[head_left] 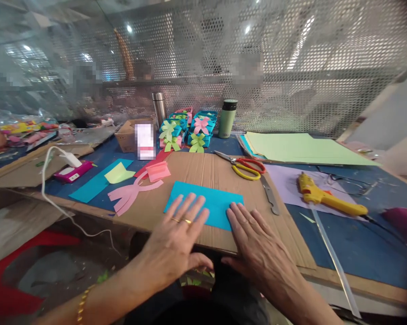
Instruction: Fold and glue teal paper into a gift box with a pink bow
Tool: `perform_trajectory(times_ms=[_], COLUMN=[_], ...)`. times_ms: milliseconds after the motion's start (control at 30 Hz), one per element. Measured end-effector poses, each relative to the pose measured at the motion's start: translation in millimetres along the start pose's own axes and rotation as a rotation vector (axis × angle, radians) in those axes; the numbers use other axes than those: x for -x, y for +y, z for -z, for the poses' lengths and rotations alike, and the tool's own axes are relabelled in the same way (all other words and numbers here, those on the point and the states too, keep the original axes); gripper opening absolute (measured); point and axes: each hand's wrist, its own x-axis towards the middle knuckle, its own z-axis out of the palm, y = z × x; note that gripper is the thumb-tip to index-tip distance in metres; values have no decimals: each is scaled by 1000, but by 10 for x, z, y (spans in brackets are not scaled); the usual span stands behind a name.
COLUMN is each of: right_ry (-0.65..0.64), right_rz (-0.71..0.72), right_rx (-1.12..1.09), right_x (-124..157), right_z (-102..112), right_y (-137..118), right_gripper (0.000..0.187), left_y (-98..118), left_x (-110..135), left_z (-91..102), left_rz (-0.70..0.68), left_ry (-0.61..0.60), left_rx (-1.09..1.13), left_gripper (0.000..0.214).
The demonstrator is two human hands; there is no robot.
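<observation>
A blue rectangle of paper (203, 194) lies flat on a brown cardboard sheet (196, 167) at the table's near edge. My left hand (181, 225) rests on its left part, fingers spread and stretched out, with a ring on one finger. On the lower right corner lies my right hand (254, 230), palm down with its fingers extended. Neither hand grips anything. Scissors (242, 167) with one red and one yellow handle lie beyond the paper. A metal blade (270, 195) sits to the right of it.
Pink strips (132, 194), a light green folded paper (118, 173) and a blue strip (100, 180) lie left. Paper flower pieces (185, 128) stand behind, near a green bottle (228, 118). At right are a yellow glue gun (328, 198) with a long glue stick (335, 262) and green sheets (301, 146).
</observation>
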Motion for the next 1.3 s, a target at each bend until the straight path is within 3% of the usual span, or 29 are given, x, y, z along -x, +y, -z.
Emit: perform_trajectory(times_ms=[100, 167, 300, 500, 667, 767, 900, 1000, 1100, 1300], right_ry=[-9, -13, -31, -71, -76, -24, -39, -84, -90, -30], right_rz=[-23, -25, -43, -42, -136, -185, -44, -56, -45, -55], right_rx=[-29, -41, -70, -108, -73, -68, -165, -212, -190, -38], right_x=[22, 36, 29, 27, 82, -2, -226, -308, -266, 61], right_z=[-12, -14, 6, 66, 299, 399, 279, 131, 83, 184], right_y=[-7, -5, -14, -4, 133, 50, -266, -407, -376, -153], right_gripper=[90, 92, 96, 103, 83, 73, 88, 99, 95, 76], left_y=[166, 185, 47, -82, -58, -64, -93, -106, -99, -62], left_x=[-193, -202, -35, 98, 95, 104, 130, 149, 151, 101], left_z=[-122, -181, -196, -225, -282, -299, -333, -349, -335, -278], left_rz=[-114, -80, 36, 60, 60, 45, 27, 16, 27, 60], left_ry=[-51, -89, -111, -72, -52, -41, -32, -41, -50, -52], left_rx=[133, 169, 107, 51, 46, 44, 20, 8, 14, 38], left_gripper=[94, 95, 92, 96, 103, 107, 103, 98, 99, 105])
